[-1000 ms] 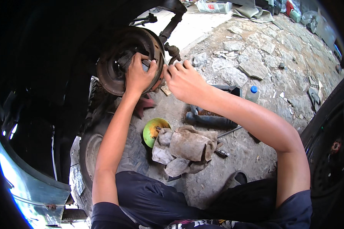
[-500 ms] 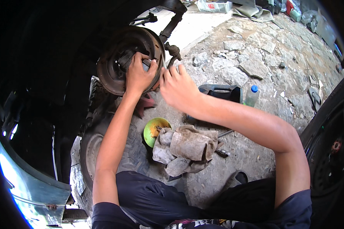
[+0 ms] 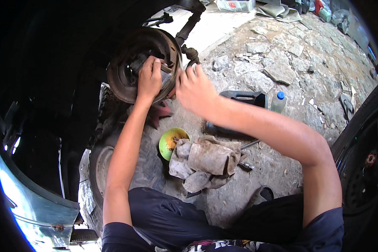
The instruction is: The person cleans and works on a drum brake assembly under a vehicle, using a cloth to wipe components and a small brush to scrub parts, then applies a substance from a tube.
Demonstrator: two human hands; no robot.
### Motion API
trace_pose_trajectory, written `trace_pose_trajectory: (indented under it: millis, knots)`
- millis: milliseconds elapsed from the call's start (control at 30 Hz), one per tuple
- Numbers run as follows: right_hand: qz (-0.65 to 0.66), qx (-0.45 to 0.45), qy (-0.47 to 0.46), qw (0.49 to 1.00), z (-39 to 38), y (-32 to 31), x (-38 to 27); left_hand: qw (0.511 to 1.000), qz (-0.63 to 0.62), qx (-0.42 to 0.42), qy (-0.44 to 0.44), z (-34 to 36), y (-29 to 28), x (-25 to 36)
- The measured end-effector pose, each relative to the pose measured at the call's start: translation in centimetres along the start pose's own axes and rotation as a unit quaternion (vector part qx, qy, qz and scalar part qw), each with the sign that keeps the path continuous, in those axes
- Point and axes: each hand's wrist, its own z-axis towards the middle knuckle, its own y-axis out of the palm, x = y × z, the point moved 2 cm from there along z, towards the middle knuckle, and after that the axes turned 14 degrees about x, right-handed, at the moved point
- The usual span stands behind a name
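Note:
A rusty round brake assembly (image 3: 121,80) hangs at the upper left, below dark vehicle parts. My left hand (image 3: 150,80) reaches into its face; the fingers are bent against a part near the centre, with the thumb up close beside them, and what they grip is hidden. A short brown metal piece (image 3: 167,67) shows just right of that hand. At the assembly's right rim is my right hand (image 3: 195,89), slightly blurred, its fingers curled together. Whatever lies in those fingers is too hidden to name. A rusty joint (image 3: 191,53) sits just above it.
On the ground below are a green bowl (image 3: 166,143) with small parts, dirty rags (image 3: 212,156), and a socket tool (image 3: 247,165). A dark plastic container (image 3: 243,97) and a blue-capped bottle (image 3: 278,103) lie right. Wheels flank me: a tyre (image 3: 145,168) left, another (image 3: 359,155) right.
My left thumb has swung in from the right to lie beside the fingers, uncovering the brown metal piece. The right hand has shifted slightly at the rim, still curled.

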Motion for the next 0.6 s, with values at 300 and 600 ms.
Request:
trace_pose_trajectory:
  millis: [300, 600]
  knots:
    - [0.039, -0.037, 0.014, 0.998, -1.5, -1.0, -0.5, 0.999, -0.028, -0.011, -0.011, 0.1, -0.3, -0.8]
    - [0.063, -0.006, 0.028, 0.998, 0.5, 2.1, 3.9, 1.000, -0.028, -0.008, -0.005, -0.1, 0.6, -0.4]
